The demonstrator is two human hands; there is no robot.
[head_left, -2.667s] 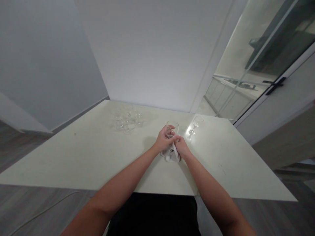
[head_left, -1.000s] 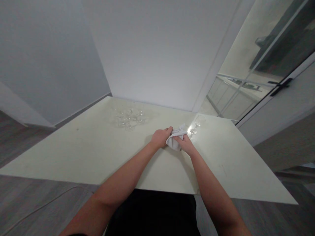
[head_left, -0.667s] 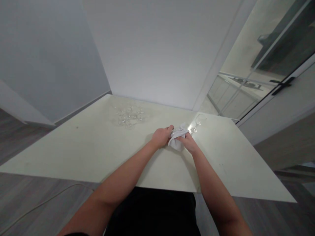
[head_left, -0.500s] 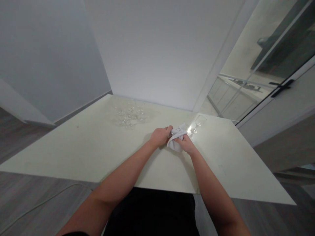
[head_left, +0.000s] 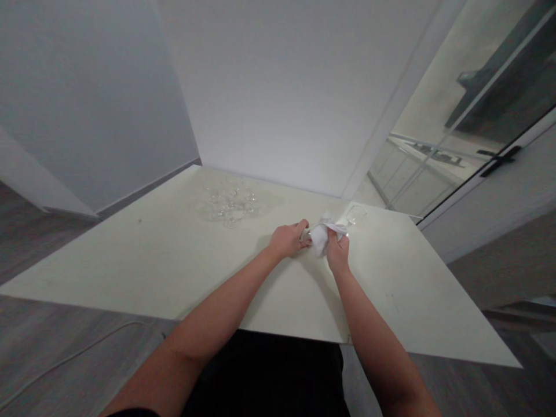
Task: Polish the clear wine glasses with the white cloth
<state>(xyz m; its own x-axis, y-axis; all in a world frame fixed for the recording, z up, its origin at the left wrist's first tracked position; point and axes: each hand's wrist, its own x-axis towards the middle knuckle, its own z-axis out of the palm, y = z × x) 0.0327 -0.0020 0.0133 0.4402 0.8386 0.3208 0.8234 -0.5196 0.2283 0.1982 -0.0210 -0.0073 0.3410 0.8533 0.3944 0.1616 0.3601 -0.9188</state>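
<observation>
- Hands are meeting at centre frame: the left hand (head_left: 287, 239) is closing its fingers around one end of a clear glass (head_left: 306, 234), which is mostly hidden between both hands.
- Opposite, the right hand (head_left: 337, 253) is bunching a white cloth (head_left: 320, 236) in a closed grip against the glass's other end.
- Its long axis is seemingly running left to right across the frame, with the cloth to its right.
- Beyond the cloth, a wine glass (head_left: 354, 215) is standing; a cluster of glasses (head_left: 229, 202) is sitting well apart, toward the upper left, on the pale table (head_left: 152, 260).
</observation>
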